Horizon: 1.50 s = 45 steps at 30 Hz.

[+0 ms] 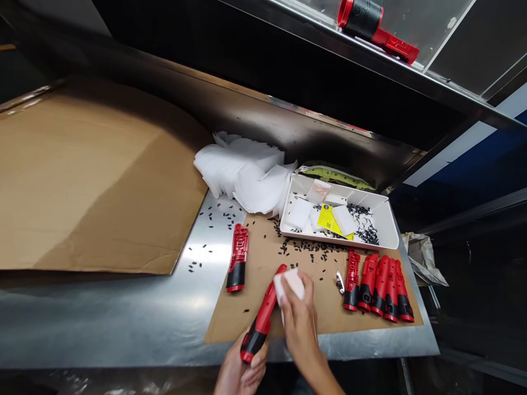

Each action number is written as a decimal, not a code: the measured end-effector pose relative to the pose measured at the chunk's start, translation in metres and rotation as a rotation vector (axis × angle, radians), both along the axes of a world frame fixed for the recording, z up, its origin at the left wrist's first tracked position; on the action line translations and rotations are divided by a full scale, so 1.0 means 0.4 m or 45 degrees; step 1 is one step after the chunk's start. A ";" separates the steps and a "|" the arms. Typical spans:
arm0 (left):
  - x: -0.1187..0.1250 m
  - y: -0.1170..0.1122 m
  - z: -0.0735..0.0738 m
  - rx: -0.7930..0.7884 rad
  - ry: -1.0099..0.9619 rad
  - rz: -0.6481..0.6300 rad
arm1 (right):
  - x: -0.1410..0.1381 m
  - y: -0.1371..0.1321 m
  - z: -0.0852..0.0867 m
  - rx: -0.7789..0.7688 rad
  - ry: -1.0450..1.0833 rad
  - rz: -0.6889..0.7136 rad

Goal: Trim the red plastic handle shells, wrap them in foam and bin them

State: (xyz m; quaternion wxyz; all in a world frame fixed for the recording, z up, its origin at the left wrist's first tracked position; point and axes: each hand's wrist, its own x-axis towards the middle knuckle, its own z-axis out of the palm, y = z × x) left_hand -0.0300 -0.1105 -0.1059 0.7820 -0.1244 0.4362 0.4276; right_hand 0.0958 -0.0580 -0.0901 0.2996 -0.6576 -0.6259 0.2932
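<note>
My left hand (240, 372) grips the black lower end of a red and black tool housing (262, 317), which slants up to the right over a small cardboard sheet (304, 263). My right hand (300, 323) presses a white pad (289, 284) against the housing's upper part. An open red housing half (237, 257) lies to the left, partly on the steel table (123, 323). Several more red and black housings (379, 286) lie side by side at the right of the cardboard.
A white tray (387, 222) holds white pads, a yellow label (327, 218) and small black screws. Loose screws (307, 248) dot the cardboard and table. A pile of white sheets (247, 170) lies behind. A large cardboard sheet (82, 175) covers the left. A red and black part (373, 24) sits on the upper shelf.
</note>
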 end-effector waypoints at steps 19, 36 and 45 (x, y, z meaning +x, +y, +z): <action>-0.018 0.013 0.005 0.013 0.107 -0.123 | 0.044 0.051 -0.020 0.048 -0.014 0.155; -0.107 0.065 -0.015 0.352 0.993 -0.549 | 0.101 0.052 -0.009 0.054 -0.323 0.493; -0.120 0.041 0.008 0.461 1.175 -0.679 | 0.093 0.065 0.025 -0.034 -0.398 0.533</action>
